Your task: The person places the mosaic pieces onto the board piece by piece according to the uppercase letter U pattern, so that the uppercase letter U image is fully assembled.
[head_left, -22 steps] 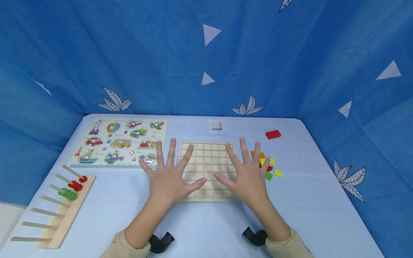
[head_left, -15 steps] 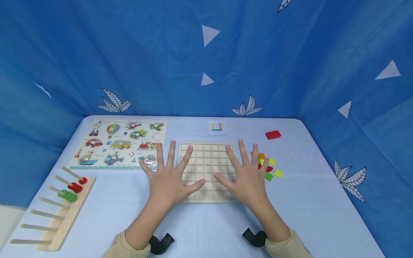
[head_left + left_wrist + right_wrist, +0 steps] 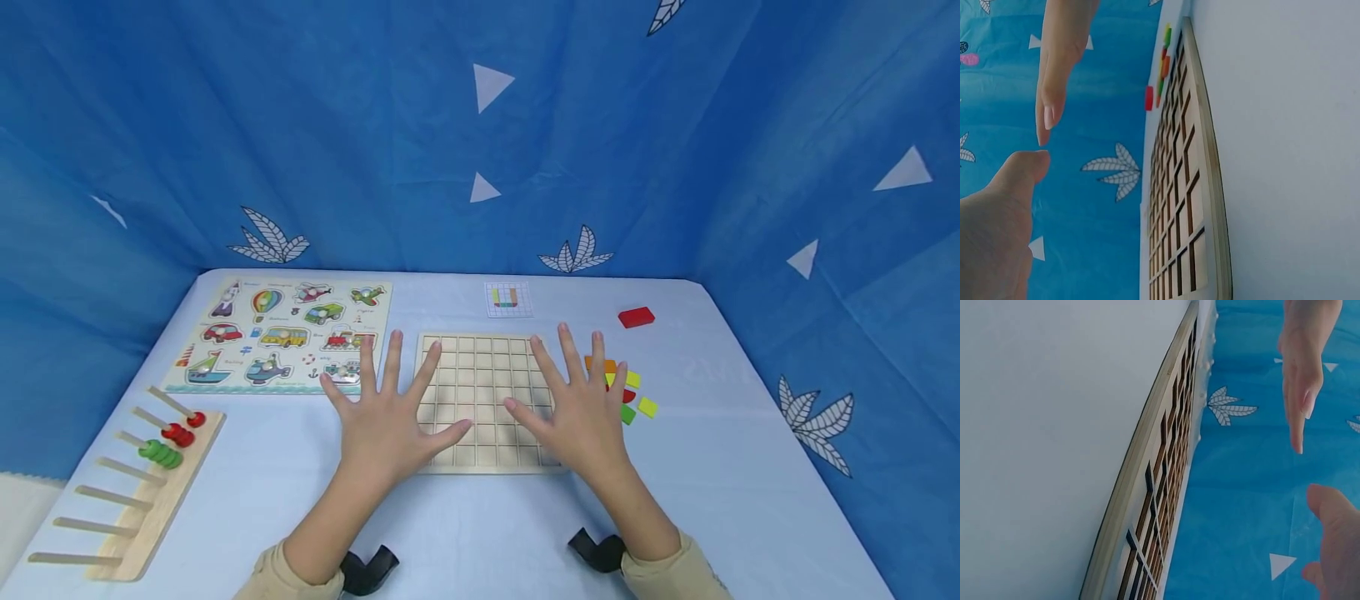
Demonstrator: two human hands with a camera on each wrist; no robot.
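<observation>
A wooden grid board (image 3: 483,417) with many square cells lies at the middle of the table. Over its left side my left hand (image 3: 386,437) hovers, fingers spread wide, holding nothing. My right hand (image 3: 585,429) is spread the same way above the board's right side, thumb toward the left thumb. Both wrist views show the hands held above the board, apart from it. Just beyond the right fingers lie small coloured blocks: orange (image 3: 603,365), yellow (image 3: 647,407) and green (image 3: 627,413); the hand partly hides the pile.
A vehicle puzzle board (image 3: 281,337) lies at the back left. In front of it stands a wooden peg rack (image 3: 161,500) with red and green beads. A small pattern card (image 3: 508,300) and a red block (image 3: 636,317) lie toward the back. Blue cloth surrounds the table.
My left hand has shifted slightly left and my right hand slightly right, widening the gap between the thumbs. Both stay spread; the objects on the table keep their places.
</observation>
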